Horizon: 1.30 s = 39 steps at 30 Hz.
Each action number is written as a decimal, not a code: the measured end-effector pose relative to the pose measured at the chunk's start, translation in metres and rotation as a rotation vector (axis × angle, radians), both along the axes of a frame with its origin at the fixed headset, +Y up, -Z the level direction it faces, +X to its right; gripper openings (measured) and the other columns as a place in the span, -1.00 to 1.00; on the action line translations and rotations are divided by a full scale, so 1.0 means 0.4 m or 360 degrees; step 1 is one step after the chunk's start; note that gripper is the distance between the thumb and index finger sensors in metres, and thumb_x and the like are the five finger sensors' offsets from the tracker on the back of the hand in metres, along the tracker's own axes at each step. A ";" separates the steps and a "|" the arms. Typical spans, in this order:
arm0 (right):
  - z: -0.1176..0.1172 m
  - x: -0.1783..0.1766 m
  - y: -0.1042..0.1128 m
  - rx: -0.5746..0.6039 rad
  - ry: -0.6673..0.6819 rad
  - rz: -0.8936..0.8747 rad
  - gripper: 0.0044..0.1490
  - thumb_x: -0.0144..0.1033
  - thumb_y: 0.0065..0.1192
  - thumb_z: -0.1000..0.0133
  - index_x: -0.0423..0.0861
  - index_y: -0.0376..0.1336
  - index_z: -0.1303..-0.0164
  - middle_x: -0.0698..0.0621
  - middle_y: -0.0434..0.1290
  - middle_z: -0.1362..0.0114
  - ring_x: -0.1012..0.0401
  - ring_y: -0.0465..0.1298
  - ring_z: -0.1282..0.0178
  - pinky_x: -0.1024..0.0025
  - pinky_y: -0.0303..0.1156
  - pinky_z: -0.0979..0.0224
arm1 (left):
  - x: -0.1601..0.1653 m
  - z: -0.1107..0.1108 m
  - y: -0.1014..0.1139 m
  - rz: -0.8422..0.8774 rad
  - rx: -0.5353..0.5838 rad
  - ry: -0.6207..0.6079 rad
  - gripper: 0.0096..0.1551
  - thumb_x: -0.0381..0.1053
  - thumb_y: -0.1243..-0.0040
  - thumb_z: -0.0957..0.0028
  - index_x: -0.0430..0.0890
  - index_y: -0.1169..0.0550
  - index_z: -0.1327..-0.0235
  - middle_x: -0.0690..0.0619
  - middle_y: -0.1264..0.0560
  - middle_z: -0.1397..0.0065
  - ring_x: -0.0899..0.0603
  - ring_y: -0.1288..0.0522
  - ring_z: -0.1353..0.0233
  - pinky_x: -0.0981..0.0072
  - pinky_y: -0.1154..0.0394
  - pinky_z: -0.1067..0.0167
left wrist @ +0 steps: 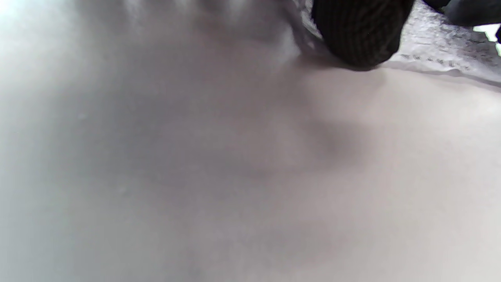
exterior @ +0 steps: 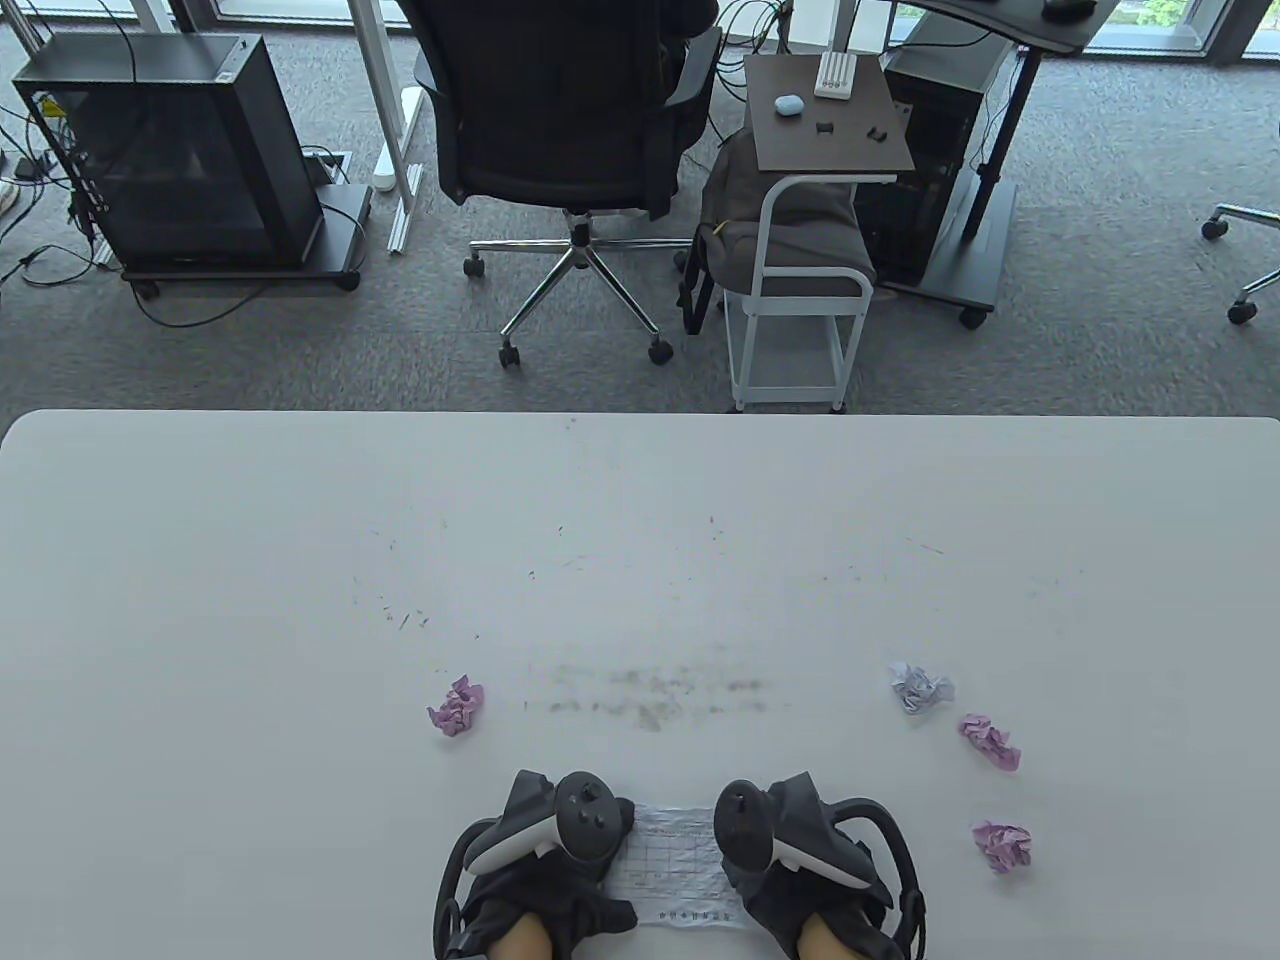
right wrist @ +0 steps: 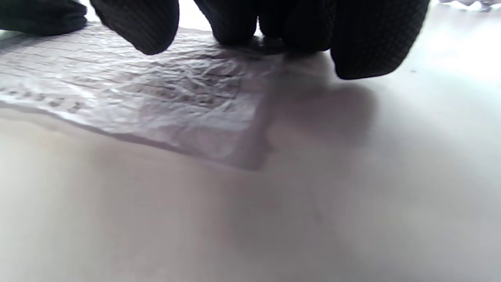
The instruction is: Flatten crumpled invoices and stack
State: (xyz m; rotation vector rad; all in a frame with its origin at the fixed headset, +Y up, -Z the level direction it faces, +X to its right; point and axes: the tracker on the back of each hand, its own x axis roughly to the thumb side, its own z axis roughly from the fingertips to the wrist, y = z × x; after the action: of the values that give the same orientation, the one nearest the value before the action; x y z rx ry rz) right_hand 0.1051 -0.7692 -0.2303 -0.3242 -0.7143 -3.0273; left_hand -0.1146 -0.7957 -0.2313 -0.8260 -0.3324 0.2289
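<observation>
Invoice paper [exterior: 678, 865], white with a printed grid, lies spread on the desk [exterior: 640, 560] between the two hands, close to the near edge. It is creased all over; the right wrist view shows its wrinkled surface [right wrist: 156, 98] lying nearly flat, one corner ending just under the fingers. The left hand [exterior: 545, 850] rests on the sheet's left side and the right hand [exterior: 800, 850] on its right side, so both side edges are hidden under gloves and trackers. Right-hand fingertips [right wrist: 137, 23] come down onto the paper, apparently spread and pressing rather than pinching, though their tips are cut off by the frame's top. In the left wrist view only one dark fingertip [left wrist: 358, 35] shows touching the sheet's edge [left wrist: 442, 47]; everything else there is blurred desk, and how the other left fingers lie cannot be told.

Beyond the left hand sits a pink crumpled ball [exterior: 457, 706]. Out past the right hand lie three more: a pale bluish ball [exterior: 920, 687], a pink one [exterior: 990, 741] just nearer, and another pink one [exterior: 1003, 845] beside the right hand.
</observation>
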 end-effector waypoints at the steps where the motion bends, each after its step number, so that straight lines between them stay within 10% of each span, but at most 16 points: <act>1: -0.001 0.008 0.004 0.0024 -0.0004 -0.0007 -0.21 0.03 0.08 -0.26 -0.24 0.05 -0.50 -0.39 0.02 -0.59 -0.23 0.23 -0.41 -0.06 0.47 -0.21 | 0.000 0.000 0.000 0.0001 0.0000 0.0001 0.07 0.18 -0.22 -0.14 0.09 0.21 -0.57 -0.09 0.54 -0.50 -0.51 0.59 -0.45 -0.51 0.32 -0.24; 10: 0.037 -0.063 0.067 0.0051 0.0446 -0.0473 -0.28 0.03 0.09 -0.25 -0.10 0.07 -0.53 -0.37 -0.02 -0.62 -0.26 0.19 -0.44 -0.14 0.43 -0.25 | -0.001 0.000 0.000 0.0005 -0.0002 0.0002 0.07 0.18 -0.23 -0.14 0.09 0.21 -0.57 -0.09 0.54 -0.50 -0.51 0.59 -0.45 -0.51 0.32 -0.24; 18: 0.080 -0.168 0.021 -0.0202 0.0823 -0.0304 -0.33 0.03 0.08 -0.26 -0.05 0.11 -0.50 -0.25 0.03 -0.64 -0.20 0.21 -0.46 -0.16 0.43 -0.27 | -0.004 0.000 0.000 0.0008 0.0004 0.0001 0.07 0.18 -0.23 -0.15 0.09 0.21 -0.57 -0.09 0.53 -0.51 -0.51 0.59 -0.45 -0.51 0.32 -0.24; 39: 0.027 -0.063 0.014 -0.0374 0.0366 -0.0413 -0.52 0.02 0.11 -0.26 -0.07 0.39 -0.16 -0.12 0.42 -0.33 -0.08 0.45 -0.20 -0.13 0.49 -0.17 | -0.003 0.000 0.001 0.0005 0.0002 0.0007 0.07 0.19 -0.23 -0.14 0.10 0.21 -0.57 -0.08 0.54 -0.51 -0.50 0.59 -0.45 -0.50 0.32 -0.25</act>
State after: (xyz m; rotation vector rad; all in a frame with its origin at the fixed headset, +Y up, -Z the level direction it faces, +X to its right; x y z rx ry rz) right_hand 0.0800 -0.7635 -0.2196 -0.8156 -1.0844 -3.0623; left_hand -0.1158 -0.7954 -0.2312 -0.8239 -0.3295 0.2332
